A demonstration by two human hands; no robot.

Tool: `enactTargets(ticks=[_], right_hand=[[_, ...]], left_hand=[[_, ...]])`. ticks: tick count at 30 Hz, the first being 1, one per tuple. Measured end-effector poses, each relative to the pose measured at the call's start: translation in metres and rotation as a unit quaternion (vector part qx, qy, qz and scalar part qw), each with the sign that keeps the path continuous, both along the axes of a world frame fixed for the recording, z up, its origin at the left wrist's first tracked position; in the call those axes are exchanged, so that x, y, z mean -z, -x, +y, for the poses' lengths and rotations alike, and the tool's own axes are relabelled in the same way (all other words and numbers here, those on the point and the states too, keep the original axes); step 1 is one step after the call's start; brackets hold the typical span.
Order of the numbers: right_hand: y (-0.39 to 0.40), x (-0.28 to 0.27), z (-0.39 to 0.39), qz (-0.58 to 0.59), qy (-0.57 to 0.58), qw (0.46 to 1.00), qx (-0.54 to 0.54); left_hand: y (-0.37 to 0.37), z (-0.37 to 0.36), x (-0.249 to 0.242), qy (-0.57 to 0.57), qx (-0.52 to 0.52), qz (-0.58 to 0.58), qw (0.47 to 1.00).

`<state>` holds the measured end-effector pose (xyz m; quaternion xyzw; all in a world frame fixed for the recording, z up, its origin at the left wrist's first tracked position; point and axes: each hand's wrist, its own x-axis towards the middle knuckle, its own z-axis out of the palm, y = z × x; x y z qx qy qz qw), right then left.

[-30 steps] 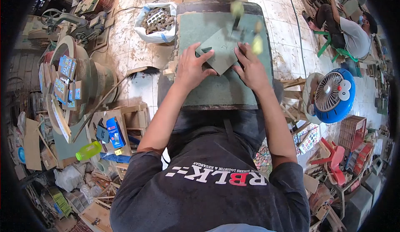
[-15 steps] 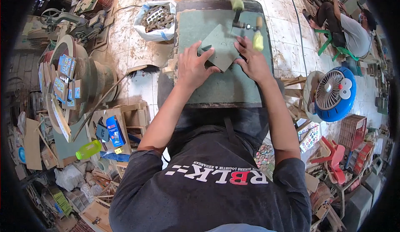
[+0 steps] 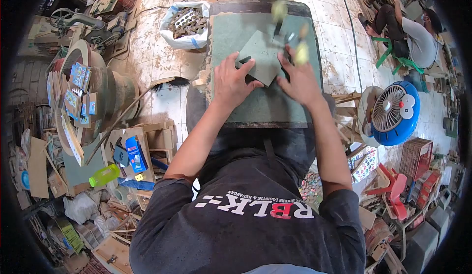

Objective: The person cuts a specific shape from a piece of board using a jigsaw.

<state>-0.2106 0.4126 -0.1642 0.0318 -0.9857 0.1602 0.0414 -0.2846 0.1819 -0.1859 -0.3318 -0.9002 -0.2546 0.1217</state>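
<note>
A flat grey-green board (image 3: 260, 57) lies turned cornerwise on the green worktable (image 3: 270, 109). My left hand (image 3: 233, 81) grips its left edge, thumb and fingers apart around a dark notch in the board. On the opposite edge rests my right hand (image 3: 301, 79), fingers bent against the board and thumb near its front corner. Above the far right side hangs a blurred machine arm (image 3: 278, 13), which looks like a scroll saw, with a yellow-green wrapped handle (image 3: 301, 52) close to my right fingers. Its lower end is too smeared to make out.
A white sack of wood offcuts (image 3: 184, 25) stands beyond the table's left side. At the right is a blue fan (image 3: 396, 111); farther off, another person (image 3: 415, 38) sits on a green stool. On the left, a round stand (image 3: 73, 102) carries printed pieces beside a brush (image 3: 169, 81).
The board and both hands have shifted slightly right and toward me. The machine arm is more blurred, and its wrapped handle sits a little farther left.
</note>
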Motion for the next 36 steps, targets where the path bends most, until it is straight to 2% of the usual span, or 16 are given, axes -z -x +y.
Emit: enactTargets(ticks=[2, 5, 8, 12, 17, 36], right_hand=[[-0.012, -0.008, -0.019, -0.040, 0.058, 0.997, 0.044], [-0.010, 0.011, -0.031, -0.034, 0.077, 0.993, 0.084], [-0.007, 0.014, -0.032, -0.037, 0.097, 0.990, 0.093], [-0.005, 0.009, -0.027, -0.047, 0.107, 0.989, 0.090], [-0.002, 0.016, -0.017, -0.003, 0.100, 0.994, 0.048], [0.009, 0.015, 0.013, -0.021, 0.109, 0.993, -0.038]], left_hand=[[-0.001, -0.001, -0.002, 0.011, -0.001, -0.026, 1.000], [0.011, -0.007, -0.002, 0.020, 0.034, -0.027, 0.999], [0.032, -0.014, -0.002, 0.015, 0.092, -0.042, 0.995], [0.037, -0.013, 0.001, 0.010, 0.110, -0.036, 0.993], [0.032, -0.011, 0.000, 0.006, 0.087, -0.046, 0.995], [0.003, 0.005, -0.003, 0.000, 0.021, -0.038, 0.999]])
